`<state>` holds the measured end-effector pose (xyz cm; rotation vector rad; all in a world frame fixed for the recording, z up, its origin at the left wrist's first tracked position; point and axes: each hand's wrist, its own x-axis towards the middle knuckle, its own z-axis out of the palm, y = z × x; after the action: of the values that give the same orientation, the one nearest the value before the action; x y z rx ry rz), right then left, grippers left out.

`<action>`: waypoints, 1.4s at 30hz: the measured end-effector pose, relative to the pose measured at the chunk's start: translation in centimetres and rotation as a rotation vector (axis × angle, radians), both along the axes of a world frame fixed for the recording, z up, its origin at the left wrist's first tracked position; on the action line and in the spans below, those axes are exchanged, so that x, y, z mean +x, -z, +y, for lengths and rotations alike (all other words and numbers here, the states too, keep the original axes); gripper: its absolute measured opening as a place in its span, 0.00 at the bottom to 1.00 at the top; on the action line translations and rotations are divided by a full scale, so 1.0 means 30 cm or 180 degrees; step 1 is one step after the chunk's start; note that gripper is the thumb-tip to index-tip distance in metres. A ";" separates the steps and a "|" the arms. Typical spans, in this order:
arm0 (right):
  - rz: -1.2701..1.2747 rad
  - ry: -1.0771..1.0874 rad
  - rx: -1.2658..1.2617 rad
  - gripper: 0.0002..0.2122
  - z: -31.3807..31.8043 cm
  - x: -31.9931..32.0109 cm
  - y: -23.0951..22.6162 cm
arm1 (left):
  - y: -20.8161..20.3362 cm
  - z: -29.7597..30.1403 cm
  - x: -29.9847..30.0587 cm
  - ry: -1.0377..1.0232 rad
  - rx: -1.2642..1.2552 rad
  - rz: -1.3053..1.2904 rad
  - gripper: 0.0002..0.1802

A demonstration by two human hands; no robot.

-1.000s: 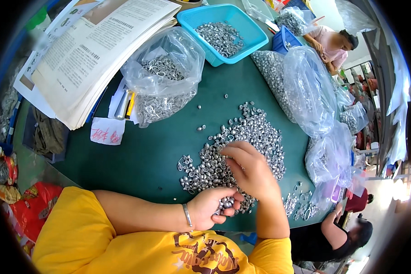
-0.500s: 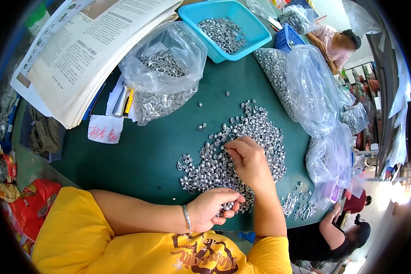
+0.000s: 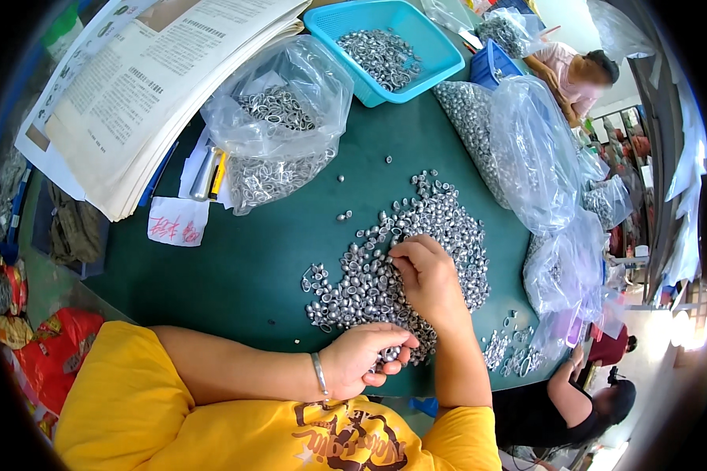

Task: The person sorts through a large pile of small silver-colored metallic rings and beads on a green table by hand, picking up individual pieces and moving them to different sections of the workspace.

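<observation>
Here's the danger: the left hand (image 3: 353, 359) cups a full load, and any loosening of those fingers could spill pieces (image 3: 386, 358) onto the bench (image 3: 236, 290). Watch the right forearm (image 3: 461, 361), too, between the pile (image 3: 457, 235) and those rings (image 3: 520, 357) at near right; a careless sweep could mix them. Now the grip: left fingers curled round their handful, right hand (image 3: 398, 257) nearly pinched, thumb and fingertips down at the mid-bench pile. Anything between them? Too small to tell!
</observation>
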<state>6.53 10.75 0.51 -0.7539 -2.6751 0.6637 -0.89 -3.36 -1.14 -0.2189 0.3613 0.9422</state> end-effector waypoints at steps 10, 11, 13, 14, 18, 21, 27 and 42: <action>0.1217 0.0535 -0.4253 0.04 0.027 0.085 -0.014 | -0.002 0.000 -0.004 -0.0032 -0.0007 0.0057 0.09; 0.1566 0.0459 -0.4827 0.04 0.030 0.090 -0.011 | -0.001 0.000 -0.002 -0.0036 -0.0006 0.0055 0.09; 0.2187 0.0317 -0.5165 0.08 0.045 0.094 0.005 | 0.000 0.005 0.001 0.0031 0.0011 0.0060 0.08; 0.2218 0.0529 -0.5024 0.09 0.047 0.091 -0.008 | -0.001 0.006 0.001 0.0022 0.0016 0.0072 0.08; 0.1386 0.0764 -0.3847 0.06 0.043 0.063 -0.024 | 0.000 0.003 0.000 -0.0001 -0.0028 0.0034 0.09; 0.0262 0.0215 -0.1291 0.04 0.027 0.008 -0.019 | -0.005 0.004 -0.004 -0.0001 -0.0028 0.0045 0.09; 0.0059 -0.0272 -0.0305 0.05 0.004 -0.039 0.003 | 0.002 0.005 -0.005 -0.0026 -0.0019 -0.0012 0.09; 0.1572 0.0392 -0.5078 0.05 0.035 0.064 -0.008 | -0.005 0.008 -0.003 -0.0004 -0.0040 0.0098 0.09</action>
<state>8.45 11.80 0.75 -0.8020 -1.2014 2.5029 -0.98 -3.12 -1.00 -0.2163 0.3955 0.9457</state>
